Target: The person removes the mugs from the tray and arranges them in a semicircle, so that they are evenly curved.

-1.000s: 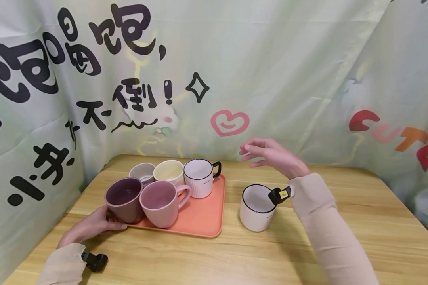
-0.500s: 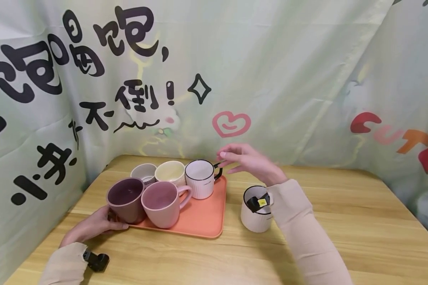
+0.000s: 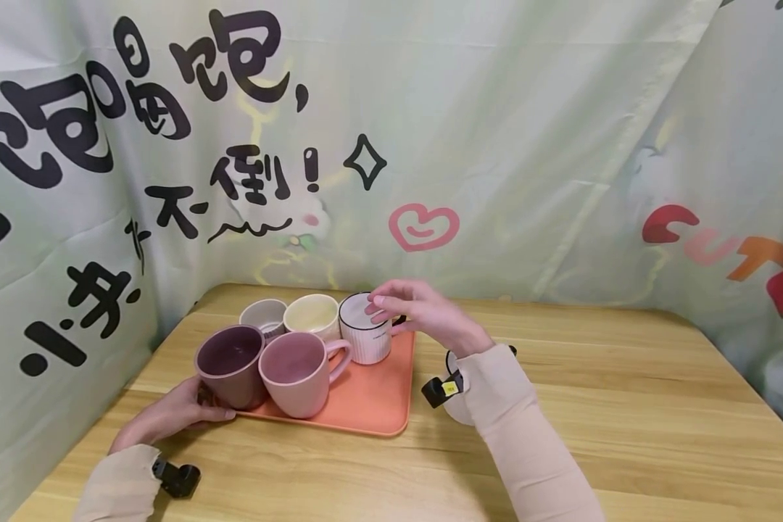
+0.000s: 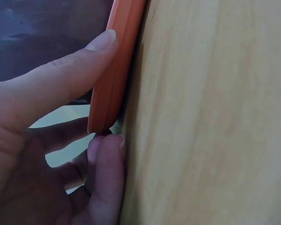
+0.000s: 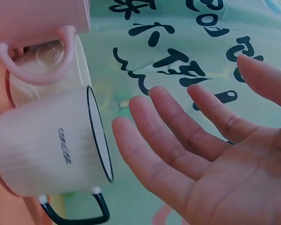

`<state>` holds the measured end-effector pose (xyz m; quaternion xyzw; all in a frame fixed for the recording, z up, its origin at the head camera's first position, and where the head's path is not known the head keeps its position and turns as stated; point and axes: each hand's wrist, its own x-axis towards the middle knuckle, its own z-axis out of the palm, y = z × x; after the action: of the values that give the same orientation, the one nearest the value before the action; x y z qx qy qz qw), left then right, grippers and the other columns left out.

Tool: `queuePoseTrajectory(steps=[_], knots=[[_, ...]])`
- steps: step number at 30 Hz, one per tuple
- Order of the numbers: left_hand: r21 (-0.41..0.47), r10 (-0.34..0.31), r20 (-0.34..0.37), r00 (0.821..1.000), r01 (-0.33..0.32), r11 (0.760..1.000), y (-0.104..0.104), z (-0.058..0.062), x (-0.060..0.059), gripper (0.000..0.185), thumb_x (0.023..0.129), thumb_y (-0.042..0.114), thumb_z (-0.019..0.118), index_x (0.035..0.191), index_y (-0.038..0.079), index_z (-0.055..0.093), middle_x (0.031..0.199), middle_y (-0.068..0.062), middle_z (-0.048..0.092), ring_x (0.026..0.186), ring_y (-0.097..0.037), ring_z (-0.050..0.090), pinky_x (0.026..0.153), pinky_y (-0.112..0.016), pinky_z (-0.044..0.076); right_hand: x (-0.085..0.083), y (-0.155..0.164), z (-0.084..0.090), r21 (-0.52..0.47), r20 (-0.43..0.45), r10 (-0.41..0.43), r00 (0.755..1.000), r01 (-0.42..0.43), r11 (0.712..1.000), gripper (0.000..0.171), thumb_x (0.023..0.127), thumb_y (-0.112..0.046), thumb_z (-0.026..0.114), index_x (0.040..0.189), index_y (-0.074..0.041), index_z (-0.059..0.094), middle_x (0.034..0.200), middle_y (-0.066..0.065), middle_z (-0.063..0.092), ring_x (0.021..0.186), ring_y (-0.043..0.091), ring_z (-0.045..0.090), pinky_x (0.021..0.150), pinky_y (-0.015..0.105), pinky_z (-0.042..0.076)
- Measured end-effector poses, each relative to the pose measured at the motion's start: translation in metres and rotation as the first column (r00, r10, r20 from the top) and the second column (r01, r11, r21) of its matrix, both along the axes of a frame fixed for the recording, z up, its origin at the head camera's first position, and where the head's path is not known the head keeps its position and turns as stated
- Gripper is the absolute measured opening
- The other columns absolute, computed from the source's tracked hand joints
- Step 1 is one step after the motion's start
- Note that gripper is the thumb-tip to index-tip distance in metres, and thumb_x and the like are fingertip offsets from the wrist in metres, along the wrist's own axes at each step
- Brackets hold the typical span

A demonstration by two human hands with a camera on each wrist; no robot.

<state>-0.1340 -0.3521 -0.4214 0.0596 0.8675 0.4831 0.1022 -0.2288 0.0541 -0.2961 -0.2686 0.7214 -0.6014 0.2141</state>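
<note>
At the near left corner of the orange tray (image 3: 375,406), my left hand (image 3: 163,415) grips the rim; the left wrist view shows the thumb on the tray's edge (image 4: 113,89) and fingers curled about the corner. My right hand (image 3: 431,313) hovers over a white mug (image 3: 365,346) with a black rim and handle, its fingers spread and holding nothing. Beside that mug on the tray stand a pink mug (image 3: 293,391), a dark purple mug (image 3: 231,384), a cream cup (image 3: 313,319) and a grey cup (image 3: 261,313).
A second white mug (image 3: 458,413) with a black rim stands on the wooden table (image 3: 626,406) right of the tray, mostly hidden by the right forearm and wrist camera. A printed curtain (image 3: 509,145) hangs behind the table.
My right hand has moved left and down, from above the table to over the white mug on the tray. The left hand and the cups keep their places.
</note>
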Motion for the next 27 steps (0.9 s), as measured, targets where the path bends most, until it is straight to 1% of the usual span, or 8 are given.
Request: queuePoseTrajectory(steps=[5, 9, 13, 16, 20, 22, 24, 27], knots=[[-0.043, -0.013, -0.031, 0.999, 0.012, 0.999, -0.001, 0.002, -0.001, 0.069, 0.086, 0.012, 0.082, 0.131, -0.018, 0.038, 0.107, -0.014, 0.057, 0.086, -0.020, 0.054, 0.069, -0.027, 0.048, 0.002, -0.009, -0.007, -0.022, 0.033, 0.028, 0.999, -0.027, 0.999, 0.038, 0.105, -0.014, 0.053, 0.132, 0.012, 0.052, 0.124, 0.024, 0.063, 0.118, 0.040, 0.059, 0.091, 0.045, 0.053], [-0.049, 0.006, -0.028, 1.000, -0.008, 0.999, -0.003, 0.003, 0.001, 0.071, 0.086, 0.012, 0.082, 0.131, -0.018, 0.037, 0.105, -0.014, 0.057, 0.085, -0.020, 0.054, 0.069, -0.028, 0.049, 0.005, -0.019, -0.012, -0.045, 0.068, 0.051, 0.996, -0.048, 0.998, 0.038, 0.105, -0.014, 0.054, 0.134, 0.010, 0.053, 0.124, 0.023, 0.063, 0.119, 0.044, 0.058, 0.087, 0.046, 0.055], [-0.029, 0.029, -0.010, 1.000, -0.030, 0.999, -0.004, 0.002, 0.003, 0.071, 0.085, 0.012, 0.083, 0.129, -0.018, 0.036, 0.097, -0.011, 0.054, 0.076, -0.019, 0.053, 0.062, -0.029, 0.050, 0.007, -0.028, -0.016, -0.076, 0.081, 0.078, 0.994, -0.072, 0.995, 0.036, 0.105, -0.012, 0.054, 0.134, 0.010, 0.053, 0.123, 0.021, 0.064, 0.120, 0.047, 0.058, 0.090, 0.051, 0.053], [-0.012, 0.013, -0.011, 1.000, -0.013, 1.000, -0.005, 0.000, 0.003, 0.070, 0.085, 0.012, 0.083, 0.128, -0.018, 0.036, 0.095, -0.011, 0.053, 0.075, -0.018, 0.053, 0.061, -0.029, 0.049, 0.008, -0.032, -0.021, -0.087, 0.076, 0.089, 0.993, -0.083, 0.993, 0.035, 0.104, -0.009, 0.054, 0.133, 0.012, 0.052, 0.121, 0.023, 0.065, 0.118, 0.048, 0.059, 0.094, 0.054, 0.051], [0.004, -0.009, -0.010, 1.000, 0.009, 1.000, -0.005, -0.002, 0.001, 0.067, 0.086, 0.011, 0.082, 0.126, -0.018, 0.037, 0.094, -0.010, 0.052, 0.073, -0.017, 0.052, 0.061, -0.029, 0.049, 0.009, -0.035, -0.026, -0.085, 0.030, 0.089, 0.996, -0.086, 0.993, 0.034, 0.103, -0.008, 0.056, 0.130, 0.014, 0.054, 0.121, 0.027, 0.062, 0.116, 0.044, 0.060, 0.101, 0.054, 0.046], [0.004, -0.014, -0.012, 1.000, 0.015, 1.000, -0.004, -0.002, 0.001, 0.066, 0.086, 0.011, 0.081, 0.126, -0.017, 0.037, 0.093, -0.010, 0.051, 0.073, -0.016, 0.052, 0.060, -0.028, 0.048, 0.009, -0.036, -0.028, -0.088, 0.009, 0.103, 0.995, -0.101, 0.991, 0.034, 0.103, -0.007, 0.056, 0.129, 0.015, 0.054, 0.123, 0.031, 0.059, 0.117, 0.044, 0.058, 0.104, 0.054, 0.042], [0.001, -0.016, -0.015, 1.000, 0.016, 1.000, -0.004, -0.002, 0.000, 0.066, 0.086, 0.011, 0.081, 0.126, -0.017, 0.037, 0.094, -0.010, 0.052, 0.073, -0.017, 0.052, 0.060, -0.028, 0.048, 0.009, -0.037, -0.029, -0.093, 0.001, 0.119, 0.993, -0.118, 0.989, 0.034, 0.103, -0.007, 0.056, 0.129, 0.015, 0.054, 0.124, 0.032, 0.058, 0.116, 0.043, 0.056, 0.105, 0.055, 0.041], [-0.009, -0.012, -0.022, 1.000, 0.012, 1.000, -0.002, -0.002, -0.001, 0.067, 0.085, 0.010, 0.082, 0.128, -0.017, 0.037, 0.096, -0.011, 0.053, 0.076, -0.018, 0.052, 0.061, -0.029, 0.048, 0.009, -0.038, -0.031, -0.086, 0.011, 0.131, 0.991, -0.130, 0.988, 0.035, 0.104, -0.007, 0.055, 0.131, 0.015, 0.052, 0.126, 0.032, 0.056, 0.116, 0.043, 0.057, 0.102, 0.055, 0.044]])
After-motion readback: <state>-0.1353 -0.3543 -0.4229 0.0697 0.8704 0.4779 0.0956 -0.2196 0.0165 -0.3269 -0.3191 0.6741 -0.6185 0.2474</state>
